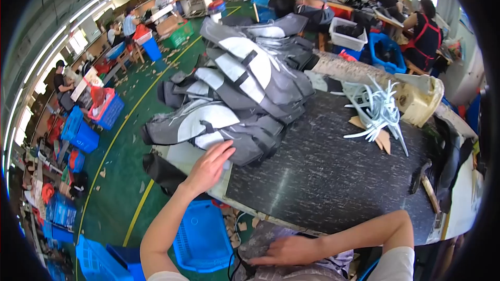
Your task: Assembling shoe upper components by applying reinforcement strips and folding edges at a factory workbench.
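My left hand [208, 169] lies with its fingers stretched out on the near edge of a heap of flat black-and-white sewn panels [250, 148]. The panels are stacked in overlapping bundles at the table's left end; what they are parts of I cannot make out. Low in front of me, my right hand [286, 250] rests over a grey patterned cloth [260, 237] at my lap. Its fingers point left, at least one of them extended, and no object shows in it.
On the dark speckled tabletop [312, 177] lie a tangle of pale blue strips [375, 106], tan scraps [384, 139] and a hammer [429, 192]. A cream machine part [419, 99] stands behind. Below the left edge sits a blue crate [203, 239]. Several people work farther off.
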Available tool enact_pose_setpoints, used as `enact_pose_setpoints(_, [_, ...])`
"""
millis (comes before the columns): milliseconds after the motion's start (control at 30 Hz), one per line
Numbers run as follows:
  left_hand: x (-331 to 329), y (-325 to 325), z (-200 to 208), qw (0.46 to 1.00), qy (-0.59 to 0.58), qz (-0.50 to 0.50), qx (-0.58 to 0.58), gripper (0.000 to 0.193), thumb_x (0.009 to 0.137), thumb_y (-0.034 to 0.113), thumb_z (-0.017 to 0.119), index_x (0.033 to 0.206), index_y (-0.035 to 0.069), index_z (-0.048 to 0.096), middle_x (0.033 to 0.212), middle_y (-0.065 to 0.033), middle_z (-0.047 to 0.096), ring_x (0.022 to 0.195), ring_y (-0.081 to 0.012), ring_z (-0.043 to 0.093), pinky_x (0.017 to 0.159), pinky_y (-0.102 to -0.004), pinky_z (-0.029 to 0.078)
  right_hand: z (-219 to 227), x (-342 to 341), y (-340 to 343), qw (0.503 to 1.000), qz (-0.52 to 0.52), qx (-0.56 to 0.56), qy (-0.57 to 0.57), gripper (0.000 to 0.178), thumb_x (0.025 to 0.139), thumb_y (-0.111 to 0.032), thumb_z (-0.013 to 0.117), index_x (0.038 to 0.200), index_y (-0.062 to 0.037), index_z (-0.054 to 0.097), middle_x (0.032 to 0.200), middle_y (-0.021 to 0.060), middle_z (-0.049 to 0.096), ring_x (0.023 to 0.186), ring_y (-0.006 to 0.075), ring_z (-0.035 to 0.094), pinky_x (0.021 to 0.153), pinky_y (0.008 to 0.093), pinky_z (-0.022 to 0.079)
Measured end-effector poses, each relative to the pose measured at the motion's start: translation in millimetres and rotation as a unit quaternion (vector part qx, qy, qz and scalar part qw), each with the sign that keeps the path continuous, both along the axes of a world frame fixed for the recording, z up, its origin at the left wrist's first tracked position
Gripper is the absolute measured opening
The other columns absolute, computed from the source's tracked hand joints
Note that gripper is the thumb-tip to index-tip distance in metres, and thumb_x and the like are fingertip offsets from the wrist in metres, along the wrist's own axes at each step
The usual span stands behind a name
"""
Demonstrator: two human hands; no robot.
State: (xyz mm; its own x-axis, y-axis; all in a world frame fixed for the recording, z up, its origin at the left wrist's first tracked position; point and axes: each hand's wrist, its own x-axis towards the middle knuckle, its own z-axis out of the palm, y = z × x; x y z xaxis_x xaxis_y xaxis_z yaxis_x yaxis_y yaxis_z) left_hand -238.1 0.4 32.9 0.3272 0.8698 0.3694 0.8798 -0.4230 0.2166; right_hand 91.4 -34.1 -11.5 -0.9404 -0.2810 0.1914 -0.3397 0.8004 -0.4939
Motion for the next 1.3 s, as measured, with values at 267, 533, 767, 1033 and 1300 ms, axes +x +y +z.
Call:
enact_pose_setpoints(267, [65,-44,50,0.949,0.136,-0.239,0.157,0.028,0.074,0.012,0.066,0.1,0.007,0.071,0.093,-0.0083,0.068,0.094,-0.0249,0.068,0.095,-0.0408,0.055,65,7,104,0.976,-0.121,0.034,0.175,0.011,0.071,-0.019,0.067,0.073,-0.0127,0.059,0.074,0.0031,0.056,0.073,0.0229,0.059,0.077,0.0376,0.046])
enact_pose_setpoints(533, [24,203,149,0.93,0.367,0.021,-0.004,0.043,0.089,0.031,0.067,0.123,0.005,0.061,0.116,-0.013,0.058,0.113,-0.0278,0.057,0.1,-0.0454,0.04,84,-87,266,0.817,-0.415,-0.181,0.357,0.014,0.092,-0.001,0.06,0.105,-0.002,0.066,0.105,0.0121,0.063,0.096,0.0275,0.065,0.083,0.0353,0.053])
enact_pose_setpoints(767, [47,206,162,0.931,0.361,-0.03,0.028,0.045,0.074,0.036,0.08,0.103,0.006,0.063,0.103,-0.0111,0.055,0.105,-0.0292,0.058,0.094,-0.043,0.041,85,-138,338,0.823,-0.46,-0.192,0.273,0.031,0.088,-0.011,0.066,0.118,-0.0012,0.063,0.113,0.0161,0.065,0.11,0.0276,0.064,0.094,0.0383,0.051])
enact_pose_setpoints(1033, [68,94,162,0.966,0.251,-0.037,0.047,0.036,0.064,0.008,0.08,0.096,0.004,0.064,0.093,-0.0119,0.054,0.093,-0.0314,0.055,0.078,-0.0428,0.041,94,-161,321,0.821,-0.496,-0.166,0.228,0.025,0.077,-0.019,0.073,0.101,-0.0132,0.066,0.116,0.0122,0.06,0.119,0.0331,0.053,0.097,0.0474,0.046])
enact_pose_setpoints(1300, [72,12,160,0.987,0.157,-0.024,0.003,0.022,0.08,0.005,0.073,0.101,0.008,0.068,0.101,-0.0175,0.059,0.095,-0.0341,0.062,0.082,-0.0424,0.049,118,-150,277,0.848,-0.496,-0.025,0.186,0.016,0.066,-0.02,0.078,0.08,-0.0171,0.071,0.123,0.0141,0.051,0.125,0.0321,0.042,0.1,0.0453,0.036])
